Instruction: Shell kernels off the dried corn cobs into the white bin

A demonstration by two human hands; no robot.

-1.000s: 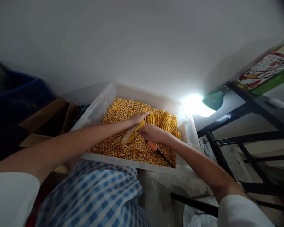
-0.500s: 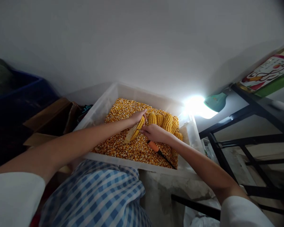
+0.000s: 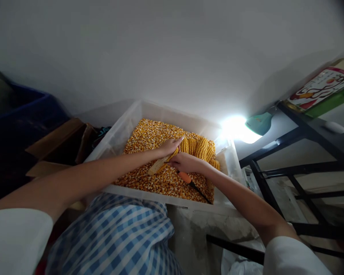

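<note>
Corn cob (image 3: 163, 162) held over kernel-filled tub (image 3: 126, 122).

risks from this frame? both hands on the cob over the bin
1. The orange-handled tool lies on the loose kernels right under the right hand; its dark shaft points toward the near rim, so a downward slip could meet it.
2. Both hands, the left hand included, twist one half-stripped cob; kernels may fly over the tub wall.
3. The lamp lights only the far right corner, so the hands work in dim light.
</note>
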